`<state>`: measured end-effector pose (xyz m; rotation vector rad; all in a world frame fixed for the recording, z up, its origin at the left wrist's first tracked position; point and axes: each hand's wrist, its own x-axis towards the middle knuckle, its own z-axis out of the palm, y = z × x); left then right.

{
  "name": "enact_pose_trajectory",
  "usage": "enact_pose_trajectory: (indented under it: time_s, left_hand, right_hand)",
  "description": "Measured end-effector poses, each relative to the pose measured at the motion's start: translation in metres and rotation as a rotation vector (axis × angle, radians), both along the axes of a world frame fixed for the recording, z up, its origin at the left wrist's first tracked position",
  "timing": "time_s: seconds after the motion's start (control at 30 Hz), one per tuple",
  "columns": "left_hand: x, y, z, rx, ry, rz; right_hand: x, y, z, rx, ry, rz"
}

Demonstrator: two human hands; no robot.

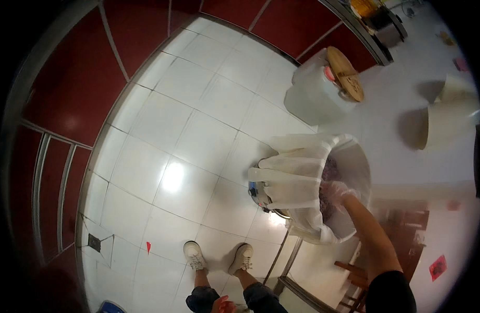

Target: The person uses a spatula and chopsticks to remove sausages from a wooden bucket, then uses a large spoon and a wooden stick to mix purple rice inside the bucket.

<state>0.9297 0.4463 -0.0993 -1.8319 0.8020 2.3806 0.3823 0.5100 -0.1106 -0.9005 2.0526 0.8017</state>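
Observation:
A tall round vessel is lined with white cloth [298,164], whose folds hang over its rim and down its side. Inside lies a dark purple, crumbly mass [328,207]. My right hand [337,194], in a thin clear plastic glove, reaches into the vessel and is at this mass; blur hides its fingertips, so a grip cannot be made out. Beneath the cloth shows a shiny metal base [263,201] with dark fittings and a small red light. My left hand [224,305] is low at the bottom edge, in front of my legs, only partly in view.
Near the wall stands a translucent plastic jug [318,92] with a red cap and a round woven tray [345,74] on top. Dark red cabinets [71,78] border the tiled floor [200,133]. A door frame [288,254] and wooden furniture [400,234] lie to the right.

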Motion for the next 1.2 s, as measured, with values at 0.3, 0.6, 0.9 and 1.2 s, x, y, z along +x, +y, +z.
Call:
enact_pose_trajectory:
  time_s: [0.3,0.6,0.9,1.2]
  left_hand:
    - [-0.042,-0.067,0.031,-0.416,0.128,-0.327]
    - [-0.09,-0.099,0.028,-0.317,0.167,-0.363]
    - [-0.207,-0.084,-0.02,-0.4,0.152,-0.413]
    - [-0.411,-0.178,0.024,-0.572,0.41,-0.647]
  right_hand:
    - [0.036,0.066,0.082,-0.255,0.127,-0.09]
    - [-0.028,0.24,-0.052,0.081,0.16,0.233]
    - [0.028,0.021,0.051,0.054,-0.254,-0.487]
    - [-0.04,-0.005,0.064,-0.087,-0.015,-0.494]
